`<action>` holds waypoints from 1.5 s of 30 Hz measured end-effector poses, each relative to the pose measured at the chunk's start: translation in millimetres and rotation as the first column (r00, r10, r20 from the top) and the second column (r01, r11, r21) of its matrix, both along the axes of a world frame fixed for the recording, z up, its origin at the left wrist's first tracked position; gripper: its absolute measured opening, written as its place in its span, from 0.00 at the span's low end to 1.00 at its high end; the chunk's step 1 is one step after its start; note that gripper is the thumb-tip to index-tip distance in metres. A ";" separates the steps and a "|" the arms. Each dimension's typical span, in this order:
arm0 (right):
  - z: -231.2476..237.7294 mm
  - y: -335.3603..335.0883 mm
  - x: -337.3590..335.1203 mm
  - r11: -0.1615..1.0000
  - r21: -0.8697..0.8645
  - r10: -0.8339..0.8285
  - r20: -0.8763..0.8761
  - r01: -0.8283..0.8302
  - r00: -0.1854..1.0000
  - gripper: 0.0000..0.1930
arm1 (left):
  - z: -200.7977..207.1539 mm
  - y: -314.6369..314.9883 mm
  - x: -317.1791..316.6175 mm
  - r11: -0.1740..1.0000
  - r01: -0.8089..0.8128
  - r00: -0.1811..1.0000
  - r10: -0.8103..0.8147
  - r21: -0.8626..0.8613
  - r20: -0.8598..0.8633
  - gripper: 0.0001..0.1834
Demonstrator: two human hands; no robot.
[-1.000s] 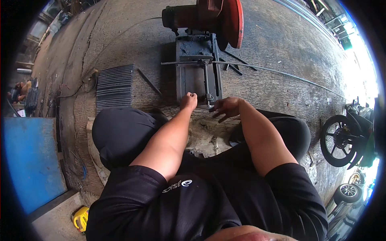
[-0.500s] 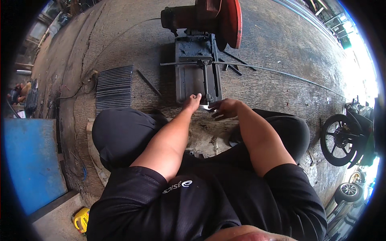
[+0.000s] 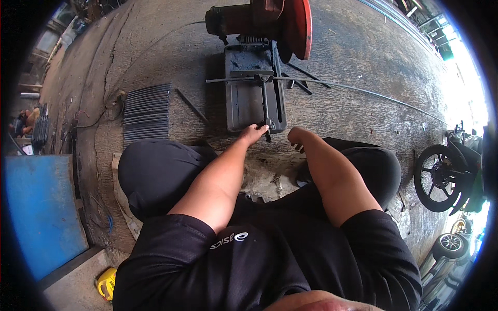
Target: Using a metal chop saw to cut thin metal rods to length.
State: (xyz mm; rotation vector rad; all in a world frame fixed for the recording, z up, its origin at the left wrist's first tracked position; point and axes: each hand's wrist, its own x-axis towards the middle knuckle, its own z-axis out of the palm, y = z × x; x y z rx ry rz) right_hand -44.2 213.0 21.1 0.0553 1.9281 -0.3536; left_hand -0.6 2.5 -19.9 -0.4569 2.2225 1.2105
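A cut-off saw stands on the floor ahead of me, with a dark metal base and a red blade guard. Across its vise lies a long thin metal rod, running far out to the right. My left hand is closed on the near end of the clamp screw, thumb on top, at the base's front edge. Just right of that edge hovers my right hand, touching nothing; its fingers are loosely curled, a little apart, and partly hidden by the hand itself.
Left of the saw lies a row of cut metal rods, with one loose rod beside it. Several short dark bars lie right of the base. A blue panel stands far left, a motorcycle far right.
My right hand has drawn back to the right, away from the clamp screw's end, and its fingers have curled. My left hand has shifted slightly right onto that end.
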 end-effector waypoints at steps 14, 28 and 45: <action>7.7 -7.2 1.0 0.999 0.021 -0.027 -0.028 0.028 0.999 0.12 | 14.9 -15.6 0.3 0.952 0.233 0.969 -0.211 -0.196 0.128 0.32; -2.4 9.1 -6.5 0.390 -0.912 0.120 -0.084 -0.125 0.989 0.14 | -26.6 -23.5 -15.1 0.980 -0.179 0.979 0.186 -0.088 0.081 0.25; -0.3 -3.9 2.4 0.998 -0.063 0.012 0.003 -0.012 1.000 0.15 | -9.3 -11.7 -1.6 0.908 0.370 0.921 -0.333 -0.194 0.200 0.36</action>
